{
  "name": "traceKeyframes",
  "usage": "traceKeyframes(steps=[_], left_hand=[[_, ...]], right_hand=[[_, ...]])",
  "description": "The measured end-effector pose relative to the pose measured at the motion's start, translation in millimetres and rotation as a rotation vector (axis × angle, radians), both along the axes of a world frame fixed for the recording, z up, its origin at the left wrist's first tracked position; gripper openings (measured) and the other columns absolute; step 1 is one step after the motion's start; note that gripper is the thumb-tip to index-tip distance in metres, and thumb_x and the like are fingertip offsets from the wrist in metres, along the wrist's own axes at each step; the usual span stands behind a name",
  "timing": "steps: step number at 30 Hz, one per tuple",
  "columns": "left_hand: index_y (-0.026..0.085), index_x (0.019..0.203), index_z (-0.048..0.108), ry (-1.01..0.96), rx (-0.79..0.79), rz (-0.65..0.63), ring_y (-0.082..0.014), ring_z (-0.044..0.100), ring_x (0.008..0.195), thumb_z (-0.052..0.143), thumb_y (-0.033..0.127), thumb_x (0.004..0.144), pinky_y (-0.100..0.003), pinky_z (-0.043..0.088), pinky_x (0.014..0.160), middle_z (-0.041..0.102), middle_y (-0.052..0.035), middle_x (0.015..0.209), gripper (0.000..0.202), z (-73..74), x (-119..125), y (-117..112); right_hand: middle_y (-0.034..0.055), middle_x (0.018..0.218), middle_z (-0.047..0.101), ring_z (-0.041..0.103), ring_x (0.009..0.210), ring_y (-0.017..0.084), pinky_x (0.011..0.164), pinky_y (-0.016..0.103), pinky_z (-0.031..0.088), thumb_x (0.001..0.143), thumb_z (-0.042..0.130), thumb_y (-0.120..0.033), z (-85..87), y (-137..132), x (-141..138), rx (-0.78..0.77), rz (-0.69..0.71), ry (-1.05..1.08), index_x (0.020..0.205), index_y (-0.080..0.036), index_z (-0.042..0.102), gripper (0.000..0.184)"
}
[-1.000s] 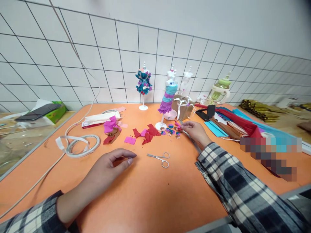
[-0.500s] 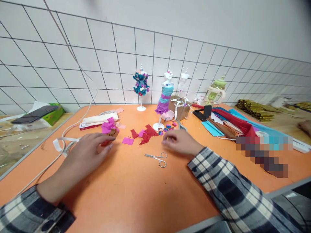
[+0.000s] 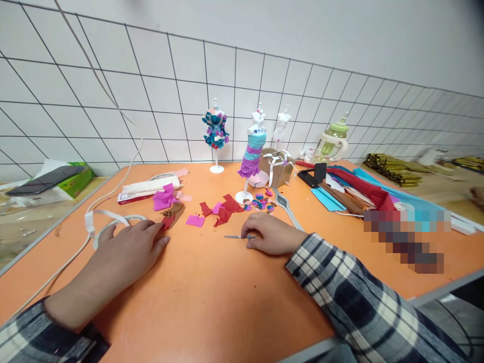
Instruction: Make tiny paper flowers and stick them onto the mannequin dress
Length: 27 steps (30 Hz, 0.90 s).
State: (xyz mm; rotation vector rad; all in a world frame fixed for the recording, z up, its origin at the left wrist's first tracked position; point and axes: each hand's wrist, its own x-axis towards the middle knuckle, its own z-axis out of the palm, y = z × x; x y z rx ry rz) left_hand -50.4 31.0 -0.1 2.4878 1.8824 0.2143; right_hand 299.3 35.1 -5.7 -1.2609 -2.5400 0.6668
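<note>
My left hand (image 3: 128, 252) lies on the orange table with its fingers stretched out, holding nothing. Its fingertips reach the edge of a red scrap (image 3: 169, 221) beside crumpled brown paper (image 3: 177, 213). Bent fingers of my right hand (image 3: 266, 233) close over the handles of small metal scissors (image 3: 232, 236); the blades point left and the loops are mostly hidden. Beyond the hands lie red paper pieces (image 3: 229, 206) and a pink square (image 3: 195, 220). A small white dress form (image 3: 258, 121) wearing a blue and purple wrap (image 3: 254, 154) stands behind them.
A second dress form (image 3: 215, 128) in teal ruffles stands at the back. Sequins (image 3: 260, 201), a pink bowl (image 3: 258, 179) and grey tweezers (image 3: 287, 207) are near my right hand. Folded coloured paper (image 3: 363, 189) and a bottle (image 3: 333, 143) are at right; a white cable (image 3: 71, 259) runs left.
My right hand has come down and toward me onto the scissors' handles. My left hand has drawn back slightly from the paper, uncovering more of the brown piece. The view has shifted slightly.
</note>
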Motion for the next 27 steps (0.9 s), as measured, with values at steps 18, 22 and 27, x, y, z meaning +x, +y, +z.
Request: traceKeyframes(steps=[18, 22, 27], left_hand=[[0.025, 0.087, 0.056, 0.130, -0.037, 0.054, -0.0334, 0.071, 0.070, 0.030, 0.045, 0.104, -0.037, 0.037, 0.058, 0.074, -0.0113, 0.079, 0.037, 13.7, 11.7, -11.2], [0.021, 0.102, 0.053, -0.186, -0.090, 0.208, -0.0289, 0.065, 0.069, 0.027, 0.050, 0.106, -0.034, 0.040, 0.061, 0.065, -0.0050, 0.073, 0.039, 21.2, 17.0, -12.7], [0.020, 0.117, 0.060, -0.867, -0.159, 0.108, -0.0206, 0.058, 0.081, 0.041, 0.057, 0.103, -0.031, 0.048, 0.077, 0.060, 0.0001, 0.082, 0.044, 19.1, 34.5, -27.9]], right_hand=[[0.0103, 0.111, 0.069, 0.063, 0.107, 0.024, 0.090, 0.035, 0.044, 0.092, 0.066, -0.016, 4.0, -2.1, 0.1, 0.046, -0.112, -0.109, 0.107, -0.016, 0.076, 0.017], [0.0085, 0.110, 0.070, 0.063, 0.105, 0.023, 0.087, 0.033, 0.044, 0.092, 0.066, -0.017, 4.8, -2.4, -1.3, 0.039, -0.138, -0.127, 0.105, -0.018, 0.076, 0.016], [0.0090, 0.113, 0.070, 0.065, 0.105, 0.024, 0.087, 0.034, 0.044, 0.092, 0.069, -0.021, 1.9, -1.3, 0.0, 0.036, -0.183, -0.118, 0.111, -0.019, 0.076, 0.020]])
